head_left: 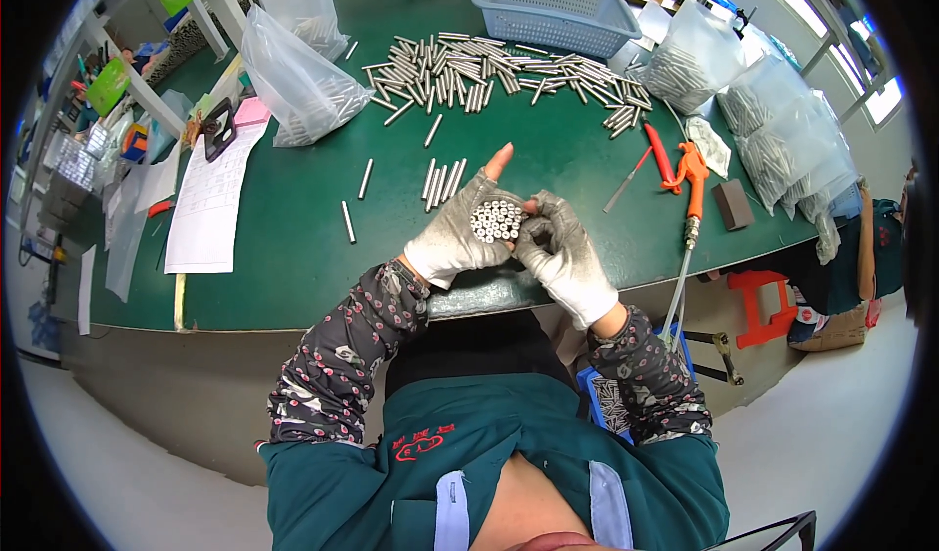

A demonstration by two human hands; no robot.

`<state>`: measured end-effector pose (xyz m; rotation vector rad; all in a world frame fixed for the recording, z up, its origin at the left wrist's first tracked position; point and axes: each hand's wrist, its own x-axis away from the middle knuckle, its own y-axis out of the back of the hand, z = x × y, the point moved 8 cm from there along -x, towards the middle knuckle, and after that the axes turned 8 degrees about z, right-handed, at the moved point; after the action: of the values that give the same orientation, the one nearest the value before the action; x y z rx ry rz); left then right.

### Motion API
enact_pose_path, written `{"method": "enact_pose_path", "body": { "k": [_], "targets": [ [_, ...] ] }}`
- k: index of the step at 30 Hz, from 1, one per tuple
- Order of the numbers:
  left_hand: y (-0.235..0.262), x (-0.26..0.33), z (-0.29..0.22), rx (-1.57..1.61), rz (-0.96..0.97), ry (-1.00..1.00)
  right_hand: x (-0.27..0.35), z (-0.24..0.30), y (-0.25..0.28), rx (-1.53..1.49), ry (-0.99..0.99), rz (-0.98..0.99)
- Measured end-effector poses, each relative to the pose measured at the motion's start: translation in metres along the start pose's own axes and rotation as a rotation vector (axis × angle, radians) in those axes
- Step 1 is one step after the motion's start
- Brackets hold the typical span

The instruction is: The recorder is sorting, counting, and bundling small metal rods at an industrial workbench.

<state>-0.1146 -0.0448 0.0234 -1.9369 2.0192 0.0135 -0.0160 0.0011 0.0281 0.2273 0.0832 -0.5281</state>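
A green bench (pixel 293 219) fills the head view, the only one I have, with bright windows at the far right and a red stool (pixel 761 307) on the floor beyond the near edge. Looking down from here, I find the bundle of metal rods (pixel 497 221) between my two gloved hands, close to the near edge of the bench. My left hand (pixel 452 233) is wrapped around it from the left, thumb lifted clear and pointing away from me. The rod ends face the camera, so I read the bundle's long axis as running roughly along my line of sight. My right hand (pixel 565 258) comes in from the opposite side, fingers curled in against the bundle's right edge; I cannot tell whether they pinch a rod or merely press there. A short row of loose rods (pixel 444 181) lies just past the left hand, on the left of its raised thumb, so that hand is clearly the nearer. Those rods lie side by side, pointing away from me, their far ends leaning slightly right. Farther off, well apart from both hands, a scattered pile of rods (pixel 460 70) spreads in front of a blue basket (pixel 558 40). To the right of my right hand, an orange air gun (pixel 693 175) lies beside a brown block (pixel 732 205).
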Motion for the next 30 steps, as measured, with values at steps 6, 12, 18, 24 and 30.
{"method": "enact_pose_path", "body": {
  "k": [6, 12, 18, 24, 30],
  "targets": [
    [0.002, 0.001, 0.002, -0.147, -0.017, 0.007, 0.004, -0.004, 0.004, 0.030, -0.034, -0.061],
    [0.002, 0.003, 0.004, -0.089, -0.014, 0.021, 0.001, 0.001, 0.010, 0.212, -0.106, -0.106],
    [0.005, 0.007, -0.004, -0.121, 0.003, -0.040, -0.005, 0.019, -0.006, 0.323, 0.077, -0.089],
    [0.013, 0.013, -0.006, -0.154, -0.074, -0.009, -0.010, 0.026, -0.010, 0.503, 0.206, -0.116],
    [0.012, 0.016, -0.013, -0.159, -0.126, -0.072, -0.012, 0.016, -0.008, 0.367, 0.066, -0.075]
  ]
}}
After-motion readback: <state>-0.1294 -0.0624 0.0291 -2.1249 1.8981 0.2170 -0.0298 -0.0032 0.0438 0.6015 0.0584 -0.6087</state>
